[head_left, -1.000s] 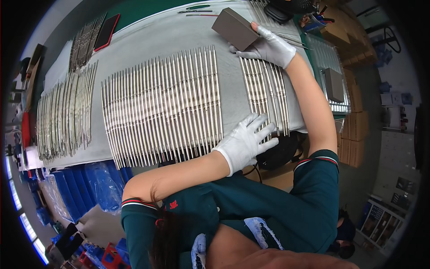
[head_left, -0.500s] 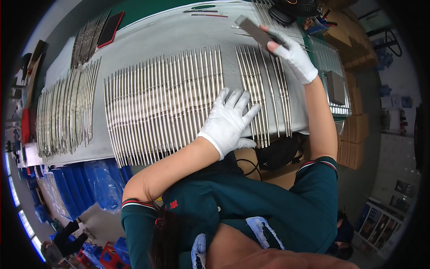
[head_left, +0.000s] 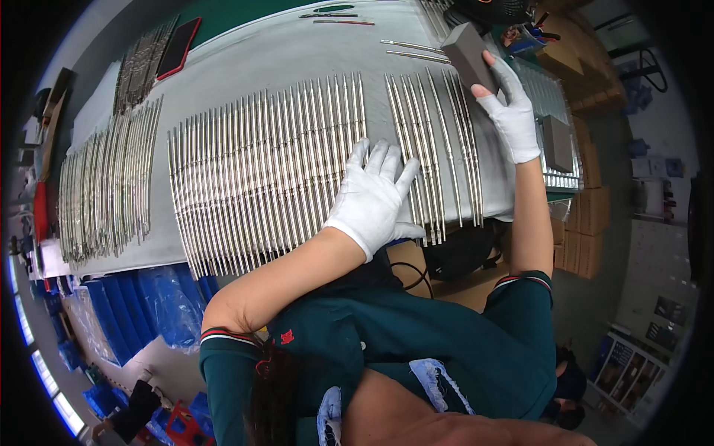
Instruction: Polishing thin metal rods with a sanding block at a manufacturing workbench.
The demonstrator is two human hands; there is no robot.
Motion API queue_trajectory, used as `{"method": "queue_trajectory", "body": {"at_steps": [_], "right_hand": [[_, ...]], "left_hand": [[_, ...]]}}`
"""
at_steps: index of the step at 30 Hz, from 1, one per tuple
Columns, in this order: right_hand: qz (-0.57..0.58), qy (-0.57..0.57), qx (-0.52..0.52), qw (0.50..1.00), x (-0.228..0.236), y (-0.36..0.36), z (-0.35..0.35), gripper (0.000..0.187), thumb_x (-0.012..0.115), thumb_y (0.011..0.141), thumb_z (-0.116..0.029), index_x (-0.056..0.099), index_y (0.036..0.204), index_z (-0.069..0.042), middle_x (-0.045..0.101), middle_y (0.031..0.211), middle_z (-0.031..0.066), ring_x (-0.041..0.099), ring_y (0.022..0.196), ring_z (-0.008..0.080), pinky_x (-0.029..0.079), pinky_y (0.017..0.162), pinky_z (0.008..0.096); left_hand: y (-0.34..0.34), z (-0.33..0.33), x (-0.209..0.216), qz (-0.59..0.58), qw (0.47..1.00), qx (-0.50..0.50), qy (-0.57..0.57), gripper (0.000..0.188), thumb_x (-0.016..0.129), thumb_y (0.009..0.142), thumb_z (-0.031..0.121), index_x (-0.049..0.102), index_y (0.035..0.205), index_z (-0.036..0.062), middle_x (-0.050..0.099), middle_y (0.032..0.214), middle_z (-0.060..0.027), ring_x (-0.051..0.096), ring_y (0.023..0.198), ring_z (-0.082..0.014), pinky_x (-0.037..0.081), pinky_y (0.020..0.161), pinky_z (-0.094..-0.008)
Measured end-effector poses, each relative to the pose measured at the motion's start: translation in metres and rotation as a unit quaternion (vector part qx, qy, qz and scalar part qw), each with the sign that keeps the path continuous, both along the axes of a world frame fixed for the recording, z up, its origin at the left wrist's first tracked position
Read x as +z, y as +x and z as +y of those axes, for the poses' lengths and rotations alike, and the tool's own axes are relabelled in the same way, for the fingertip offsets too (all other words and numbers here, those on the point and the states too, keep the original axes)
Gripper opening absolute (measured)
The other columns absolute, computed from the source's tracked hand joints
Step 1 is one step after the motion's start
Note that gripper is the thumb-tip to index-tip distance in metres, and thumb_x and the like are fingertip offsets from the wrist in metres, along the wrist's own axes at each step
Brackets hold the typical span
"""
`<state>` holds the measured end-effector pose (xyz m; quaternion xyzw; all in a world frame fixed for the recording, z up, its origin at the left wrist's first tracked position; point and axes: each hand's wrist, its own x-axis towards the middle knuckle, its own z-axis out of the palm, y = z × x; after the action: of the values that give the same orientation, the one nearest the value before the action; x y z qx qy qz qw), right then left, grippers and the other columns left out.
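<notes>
My left hand (head_left: 373, 197), in a white glove, lies flat with its fingers spread. It rests over the right end of a long row of slim silvery metal rods (head_left: 260, 163), and its fingers reach toward a smaller group of the same rods (head_left: 420, 149). Parts of the rods beneath the palm are hidden. Above the upper right of the table my right hand (head_left: 513, 115) grips a grey-brown rectangular block (head_left: 468, 58) between thumb and fingers. Its glove leaves the thumb tip and a fingertip bare. More rods (head_left: 462, 141) stand in line just left of that hand.
Further rods lie in a bundle (head_left: 111, 178) at the left, near a red-edged phone (head_left: 179, 49). Two loose rods (head_left: 416, 50) point toward the held block. A second grey block (head_left: 558, 144) sits on clear plastic trays at the right. Cardboard boxes (head_left: 591, 215) are stacked beyond.
My right hand has drawn the block to the right and slightly nearer, turning it more upright. My left hand has shifted only slightly left over the rods.
</notes>
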<state>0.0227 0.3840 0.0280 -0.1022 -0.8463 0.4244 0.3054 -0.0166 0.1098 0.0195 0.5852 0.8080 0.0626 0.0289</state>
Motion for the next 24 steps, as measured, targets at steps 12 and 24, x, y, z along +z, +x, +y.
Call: {"method": "queue_trajectory", "body": {"at_steps": [12, 24], "right_hand": [[0.080, -0.008, -0.054, 0.995, -0.029, -0.015, -0.001, 0.060, 0.078, 0.080, -0.017, 0.053, 0.134, -0.008, 0.052, 0.137, 0.0106, 0.055, 0.118, 0.0196, 0.044, 0.100, 0.0300], [0.140, -0.137, -0.039, 0.980, -0.030, -0.010, -0.008, 0.067, 0.077, 0.082, -0.012, 0.045, 0.140, -0.005, 0.050, 0.137, 0.0091, 0.053, 0.119, 0.0172, 0.045, 0.100, 0.0293]], "left_hand": [[0.007, -0.009, 0.003, -0.025, 0.999, -0.028, 0.008, 0.097, 0.059, 0.071, 0.072, 0.044, 0.139, 0.0042, 0.047, 0.136, -0.0219, 0.040, 0.133, -0.0350, 0.021, 0.112, -0.0529], [0.027, 0.017, 0.005, -0.092, 0.980, -0.173, -0.034, 0.094, 0.063, 0.071, 0.068, 0.036, 0.146, 0.0182, 0.039, 0.146, -0.0140, 0.029, 0.140, -0.0326, 0.020, 0.113, -0.0555]]}}
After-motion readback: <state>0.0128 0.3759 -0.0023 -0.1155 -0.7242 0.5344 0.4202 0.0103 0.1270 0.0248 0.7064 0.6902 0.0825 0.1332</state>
